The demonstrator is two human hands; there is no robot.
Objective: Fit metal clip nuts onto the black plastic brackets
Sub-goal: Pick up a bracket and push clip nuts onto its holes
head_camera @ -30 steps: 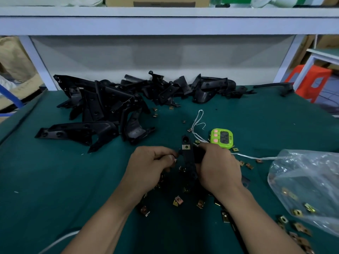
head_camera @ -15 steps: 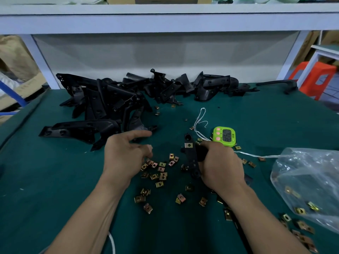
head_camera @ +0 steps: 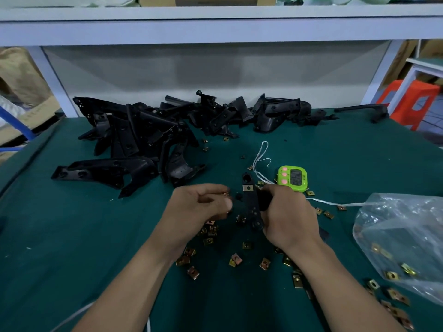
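Beside the black bracket (head_camera: 250,207), the left hand (head_camera: 199,212) is coming back pinching a clip nut (head_camera: 225,193); the right hand (head_camera: 290,219) is still gripping the bracket.

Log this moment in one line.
right hand: grips bracket | left hand: pinches clip nut | fitted nut: on bracket's upper end

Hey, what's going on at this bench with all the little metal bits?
A person is fitting metal clip nuts onto black plastic brackets. The right hand grips one bracket, which has a fitted clip nut near its far end. The left hand pinches a second clip nut just beside the bracket, not yet on it. Loose clip nuts lie scattered on the green mat, and a pile of brackets sits behind.
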